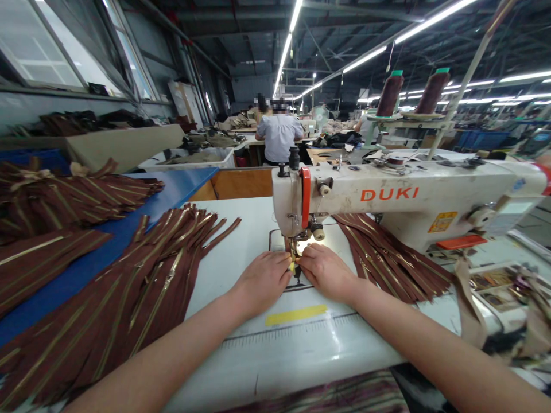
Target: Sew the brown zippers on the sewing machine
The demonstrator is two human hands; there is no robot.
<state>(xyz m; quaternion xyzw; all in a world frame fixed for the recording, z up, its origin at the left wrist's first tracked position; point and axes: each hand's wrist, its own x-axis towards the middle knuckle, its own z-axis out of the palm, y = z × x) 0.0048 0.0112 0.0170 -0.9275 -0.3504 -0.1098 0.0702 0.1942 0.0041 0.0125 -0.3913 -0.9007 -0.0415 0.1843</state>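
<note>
Both hands meet at the needle area of a white sewing machine (340, 186) lettered DUKI. My left hand (262, 282) lies left of the presser foot (293, 248), its fingertips drawn together. From the other side my right hand (329, 272) brings its bent fingers close to the same spot. A small yellow bit (291, 267) shows between the fingertips; what they pinch is mostly hidden. Brown zippers (167, 269) with brass-coloured teeth lie in a heap to the left. More brown zippers (387, 258) are spread under the machine arm at right.
Further zipper bundles (73, 201) rest on a blue surface (181, 182) at left. A parts tray (499, 287) sits at right beside beige cloth strips. Two brown thread cones (390, 94) stand above the machine. A person in a light shirt (279, 137) sits farther back.
</note>
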